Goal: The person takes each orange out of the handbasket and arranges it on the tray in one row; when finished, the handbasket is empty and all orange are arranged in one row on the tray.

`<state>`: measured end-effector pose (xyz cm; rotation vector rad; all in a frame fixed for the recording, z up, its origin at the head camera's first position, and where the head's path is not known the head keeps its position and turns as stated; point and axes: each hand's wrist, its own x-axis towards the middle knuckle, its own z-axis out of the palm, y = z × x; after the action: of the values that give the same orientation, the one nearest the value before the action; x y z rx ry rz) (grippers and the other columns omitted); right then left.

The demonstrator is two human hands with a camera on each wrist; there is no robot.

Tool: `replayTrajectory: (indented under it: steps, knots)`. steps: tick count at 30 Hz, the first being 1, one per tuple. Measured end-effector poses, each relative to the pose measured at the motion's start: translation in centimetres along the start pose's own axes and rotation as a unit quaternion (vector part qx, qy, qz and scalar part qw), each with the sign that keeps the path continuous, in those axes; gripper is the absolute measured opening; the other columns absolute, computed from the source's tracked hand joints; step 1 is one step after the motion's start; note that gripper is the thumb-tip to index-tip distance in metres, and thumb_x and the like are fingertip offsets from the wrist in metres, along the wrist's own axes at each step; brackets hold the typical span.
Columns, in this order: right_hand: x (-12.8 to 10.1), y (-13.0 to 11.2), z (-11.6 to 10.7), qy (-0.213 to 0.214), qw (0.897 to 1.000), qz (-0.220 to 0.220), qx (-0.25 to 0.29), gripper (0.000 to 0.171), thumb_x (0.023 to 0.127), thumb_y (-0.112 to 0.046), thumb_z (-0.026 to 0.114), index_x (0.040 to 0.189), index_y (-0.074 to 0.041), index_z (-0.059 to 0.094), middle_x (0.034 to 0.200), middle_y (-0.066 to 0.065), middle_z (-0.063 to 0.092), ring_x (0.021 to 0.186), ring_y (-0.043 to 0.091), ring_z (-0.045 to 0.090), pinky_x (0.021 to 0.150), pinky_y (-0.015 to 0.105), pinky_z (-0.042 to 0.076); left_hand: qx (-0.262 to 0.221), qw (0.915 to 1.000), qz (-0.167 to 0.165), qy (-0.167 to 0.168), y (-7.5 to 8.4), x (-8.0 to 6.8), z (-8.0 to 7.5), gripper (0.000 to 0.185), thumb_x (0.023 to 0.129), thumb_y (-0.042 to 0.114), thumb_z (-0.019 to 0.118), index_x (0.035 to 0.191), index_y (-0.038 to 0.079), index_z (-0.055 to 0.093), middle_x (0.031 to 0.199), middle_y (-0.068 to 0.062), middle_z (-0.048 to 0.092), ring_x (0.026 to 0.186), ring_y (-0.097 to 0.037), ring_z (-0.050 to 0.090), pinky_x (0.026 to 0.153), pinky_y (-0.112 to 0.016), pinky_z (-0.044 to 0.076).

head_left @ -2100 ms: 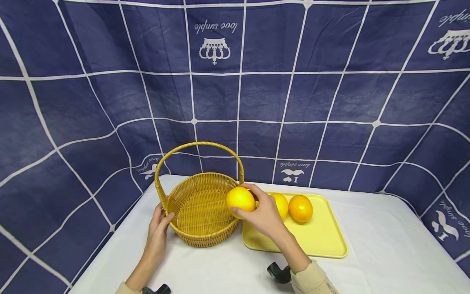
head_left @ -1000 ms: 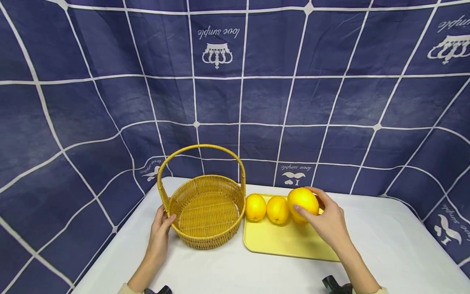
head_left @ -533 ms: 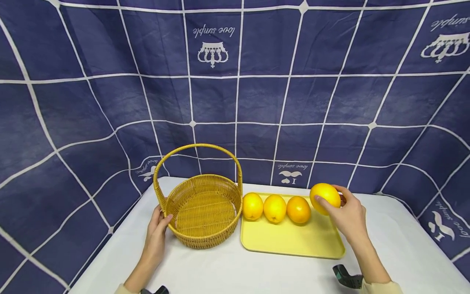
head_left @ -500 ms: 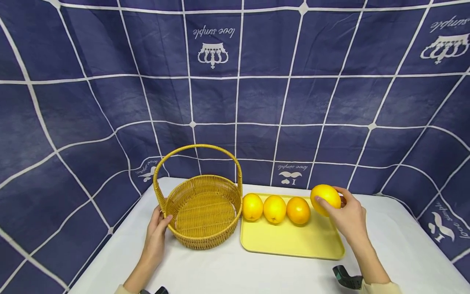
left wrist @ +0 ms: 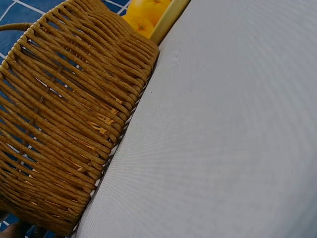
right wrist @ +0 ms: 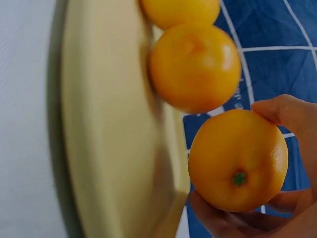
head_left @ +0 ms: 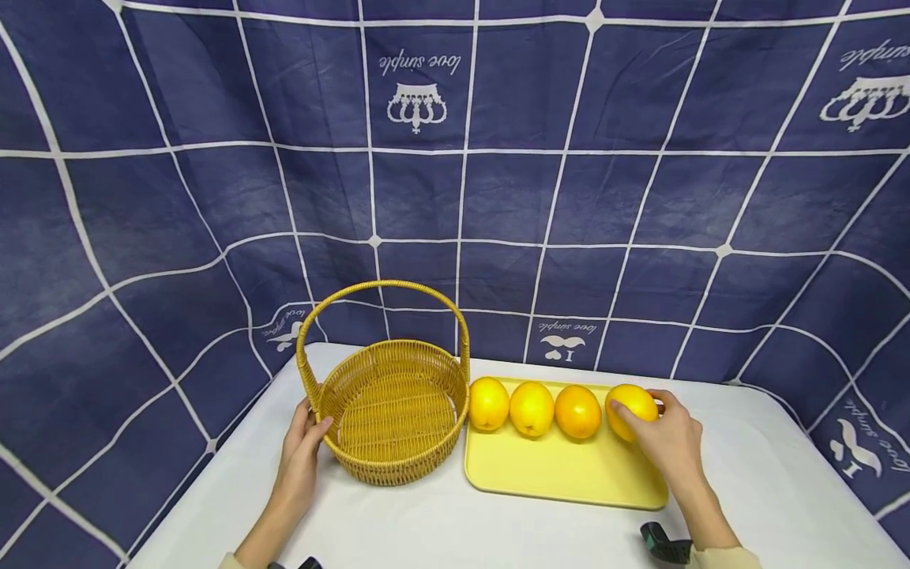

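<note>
My right hand grips an orange at the right end of the yellow tray. In the right wrist view this orange shows its green stem spot, with thumb and fingers around it. To its left, three more oranges sit in a row along the tray's back: a left one, a middle one and a right one. My left hand holds the left side of a wicker basket, thumb over the rim. Nothing lies inside the basket; its tall handle stands upright.
A white cloth covers the table. Blue checked fabric hangs behind and at both sides. The basket's right side stands close against the tray's left edge. Black camera mounts sit at the wrists.
My right hand first moved the orange rightward from near the basket, past the others, then lowered it to the tray's right end. The left hand stays on the basket.
</note>
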<state>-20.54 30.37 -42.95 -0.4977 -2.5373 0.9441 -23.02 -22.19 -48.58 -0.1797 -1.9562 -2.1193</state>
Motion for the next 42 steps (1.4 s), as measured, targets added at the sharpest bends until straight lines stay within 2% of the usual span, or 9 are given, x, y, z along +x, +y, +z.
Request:
replayTrajectory:
  steps: [4,15,19,24,29,37,42]
  knots:
    - [0.0,0.8,0.3,0.011,1.0,-0.011,-0.013,0.08,0.088,-0.051,0.08,0.135,0.01,0.058,0.117,0.035,0.067,0.103,0.049,0.059,0.083,0.051,0.044,-0.001,1.0,0.004,-0.001,-0.1,0.0,0.3,0.053,0.112,0.014,0.045,0.162,0.004,0.031,0.144,-0.002,0.059,0.135,-0.013,0.052,0.106,-0.013,0.036]
    - [-1.0,1.9,0.5,0.042,0.999,-0.012,-0.025,0.078,0.084,-0.049,0.084,0.133,0.006,0.061,0.121,0.034,0.068,0.103,0.05,0.062,0.084,0.054,0.044,-0.004,0.9997,0.005,-0.024,-0.2,0.5,1.2,0.052,0.112,0.014,0.045,0.161,0.004,0.031,0.146,-0.005,0.057,0.136,-0.012,0.052,0.107,-0.012,0.036]
    - [-1.2,2.0,0.7,0.051,0.998,-0.016,-0.022,0.076,0.084,-0.048,0.084,0.131,0.007,0.061,0.118,0.034,0.068,0.101,0.049,0.062,0.084,0.054,0.044,-0.003,0.9996,-0.002,-0.027,-0.5,0.2,1.2,0.054,0.112,0.014,0.045,0.162,0.004,0.029,0.148,-0.005,0.055,0.137,-0.012,0.051,0.107,-0.012,0.036]
    - [-1.6,1.9,1.5,0.026,0.999,-0.018,-0.017,0.075,0.088,-0.047,0.081,0.133,0.009,0.058,0.12,0.035,0.067,0.104,0.049,0.063,0.089,0.057,0.046,0.007,0.9998,-0.014,-0.016,-0.3,-0.8,0.3,0.054,0.112,0.015,0.045,0.162,0.005,0.028,0.15,-0.005,0.052,0.138,-0.009,0.049,0.106,-0.011,0.034]
    - [-1.6,1.6,1.7,0.002,1.0,-0.024,-0.013,0.074,0.092,-0.046,0.077,0.136,0.01,0.056,0.125,0.036,0.065,0.109,0.05,0.062,0.095,0.06,0.048,0.008,0.9999,-0.006,-0.007,-0.1,-1.3,-0.3,0.053,0.112,0.013,0.045,0.162,0.003,0.029,0.147,-0.002,0.055,0.136,-0.008,0.049,0.106,-0.011,0.034]
    - [-1.3,1.2,0.6,-0.014,0.999,-0.035,-0.021,0.073,0.095,-0.041,0.075,0.142,0.009,0.051,0.131,0.036,0.062,0.114,0.051,0.061,0.101,0.062,0.047,0.011,0.9999,-0.005,-0.009,0.0,-0.9,0.4,0.052,0.112,0.014,0.045,0.161,0.003,0.03,0.149,-0.008,0.054,0.137,-0.011,0.049,0.106,-0.013,0.033]
    - [-1.1,0.8,0.2,-0.036,0.998,-0.037,-0.021,0.074,0.099,-0.039,0.071,0.149,0.01,0.045,0.14,0.036,0.056,0.124,0.052,0.056,0.111,0.063,0.042,0.051,0.9987,-0.005,0.009,0.2,-0.9,0.7,0.054,0.112,0.016,0.047,0.162,0.007,0.031,0.158,-0.013,0.045,0.142,-0.008,0.043,0.107,-0.008,0.032]
